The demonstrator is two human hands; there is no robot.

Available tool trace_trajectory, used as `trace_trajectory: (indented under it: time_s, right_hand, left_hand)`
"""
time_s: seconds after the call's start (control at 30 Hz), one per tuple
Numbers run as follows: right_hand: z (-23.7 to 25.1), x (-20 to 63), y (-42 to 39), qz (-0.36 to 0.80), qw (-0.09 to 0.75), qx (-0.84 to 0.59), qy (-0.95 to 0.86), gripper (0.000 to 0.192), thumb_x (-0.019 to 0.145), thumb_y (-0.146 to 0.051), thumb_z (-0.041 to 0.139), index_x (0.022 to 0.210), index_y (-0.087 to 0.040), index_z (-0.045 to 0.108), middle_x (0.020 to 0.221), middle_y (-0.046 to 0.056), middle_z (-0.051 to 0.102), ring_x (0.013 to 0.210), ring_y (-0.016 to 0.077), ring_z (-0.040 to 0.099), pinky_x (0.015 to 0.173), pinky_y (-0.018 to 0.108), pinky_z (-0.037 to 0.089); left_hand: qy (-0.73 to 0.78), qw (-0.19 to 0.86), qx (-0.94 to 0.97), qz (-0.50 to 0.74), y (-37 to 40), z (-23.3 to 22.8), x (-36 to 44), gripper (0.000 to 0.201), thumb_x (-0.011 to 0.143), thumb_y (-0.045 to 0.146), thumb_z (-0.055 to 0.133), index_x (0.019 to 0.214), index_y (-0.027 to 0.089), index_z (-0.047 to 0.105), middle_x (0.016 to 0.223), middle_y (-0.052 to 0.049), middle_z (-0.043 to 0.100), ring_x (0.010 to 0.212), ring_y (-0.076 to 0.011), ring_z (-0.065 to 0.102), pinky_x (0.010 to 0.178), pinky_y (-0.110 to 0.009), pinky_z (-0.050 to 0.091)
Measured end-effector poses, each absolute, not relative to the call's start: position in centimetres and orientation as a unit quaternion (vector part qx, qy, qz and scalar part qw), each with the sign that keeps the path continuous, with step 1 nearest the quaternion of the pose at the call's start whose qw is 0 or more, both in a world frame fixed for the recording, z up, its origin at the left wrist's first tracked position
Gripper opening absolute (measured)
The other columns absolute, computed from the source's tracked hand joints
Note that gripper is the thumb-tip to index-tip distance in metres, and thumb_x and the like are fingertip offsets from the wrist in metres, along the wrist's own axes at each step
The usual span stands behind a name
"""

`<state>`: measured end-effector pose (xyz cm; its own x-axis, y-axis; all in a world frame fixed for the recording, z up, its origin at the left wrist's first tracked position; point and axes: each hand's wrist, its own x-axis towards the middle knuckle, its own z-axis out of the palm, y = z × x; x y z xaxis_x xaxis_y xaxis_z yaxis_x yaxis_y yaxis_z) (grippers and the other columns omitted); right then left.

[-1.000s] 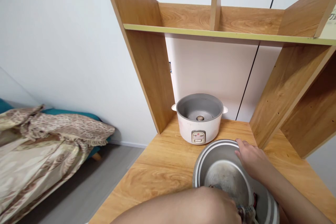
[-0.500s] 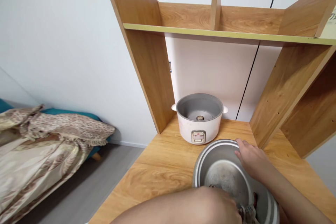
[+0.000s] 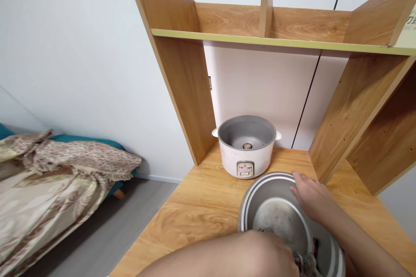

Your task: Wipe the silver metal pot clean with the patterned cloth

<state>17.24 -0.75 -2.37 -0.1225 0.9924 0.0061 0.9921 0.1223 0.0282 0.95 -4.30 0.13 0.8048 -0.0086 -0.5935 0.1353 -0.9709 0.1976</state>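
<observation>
A round metal inner pot (image 3: 260, 205) stands on the wooden desk (image 3: 201, 207) close in front of me. My right hand (image 3: 312, 199) grips the pot's far right rim, fingers over the edge. My left forearm crosses the bottom of the view, and my left hand (image 3: 276, 253) reaches down into the pot. It is closed on a grey cloth-like wad (image 3: 305, 264) with a bit of red beside it; the fingers are mostly hidden. Behind the pot sits a white rice cooker body (image 3: 246, 145), lid off and hollow, with its switch facing me.
A wooden shelf unit (image 3: 182, 73) rises from the desk, with side panels left and right of the cooker and a shelf board above. A white wall lies behind. On the floor side to the left is a bed with a patterned blanket (image 3: 55, 177).
</observation>
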Motion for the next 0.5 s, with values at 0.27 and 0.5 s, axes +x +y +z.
trace_trajectory:
  time_s: [0.27,0.5]
  right_hand:
    - [-2.5,17.3,-0.7,0.007,0.009,0.665,0.747,0.025,0.099,-0.03,0.035,0.115,-0.019,0.05,0.109,0.012,0.066,0.089,0.0255,0.067,0.064,0.031,0.035]
    - [-2.4,17.3,-0.7,0.007,0.009,0.664,0.747,0.024,0.099,-0.03,0.036,0.115,-0.019,0.05,0.109,0.012,0.066,0.089,0.026,0.067,0.064,0.032,0.035]
  left_hand:
    - [0.045,0.11,0.953,-0.278,-4.4,-0.3,0.6,0.019,0.082,0.027,0.056,0.083,0.014,0.07,0.074,-0.008,0.074,0.055,-0.0181,0.064,0.039,-0.03,0.037]
    - [0.048,0.151,0.954,-0.256,-4.0,-1.8,0.7,0.01,0.076,0.025,0.059,0.074,0.018,0.067,0.062,-0.005,0.069,0.044,-0.0168,0.056,0.044,-0.029,0.038]
